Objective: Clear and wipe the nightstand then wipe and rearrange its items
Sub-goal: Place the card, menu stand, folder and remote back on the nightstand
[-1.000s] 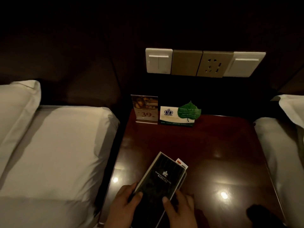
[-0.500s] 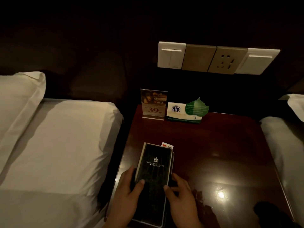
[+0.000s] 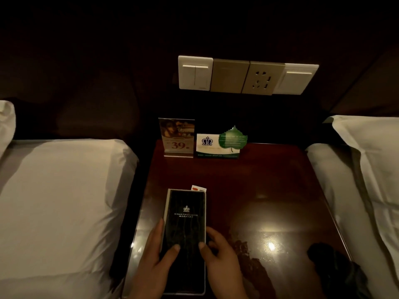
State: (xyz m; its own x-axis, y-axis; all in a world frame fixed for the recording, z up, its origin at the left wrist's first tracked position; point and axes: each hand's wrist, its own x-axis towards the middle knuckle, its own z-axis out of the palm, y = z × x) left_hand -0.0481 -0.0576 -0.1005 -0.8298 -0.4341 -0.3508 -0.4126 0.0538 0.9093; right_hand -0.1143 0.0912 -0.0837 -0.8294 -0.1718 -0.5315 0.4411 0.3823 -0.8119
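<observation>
A black hotel folder (image 3: 185,221) with a crown logo lies at the front left of the dark red nightstand (image 3: 259,186). A white card with an orange mark (image 3: 198,188) sticks out past its far edge. My left hand (image 3: 151,262) grips the folder's left edge with the thumb on its cover. My right hand (image 3: 222,260) holds the right edge, thumb on the cover too. At the back stand an acrylic sign reading 39 (image 3: 177,137) and a white card with a green leaf (image 3: 222,143).
A dark cloth (image 3: 332,268) lies at the nightstand's front right corner. White beds flank the nightstand, one on the left (image 3: 60,203) and one on the right (image 3: 362,182). A panel of switches and a socket (image 3: 246,75) is on the wall above.
Both hands have turned the folder from a tilt to straight, parallel with the nightstand's left edge, and slid it toward the front left. The camera view has shifted slightly.
</observation>
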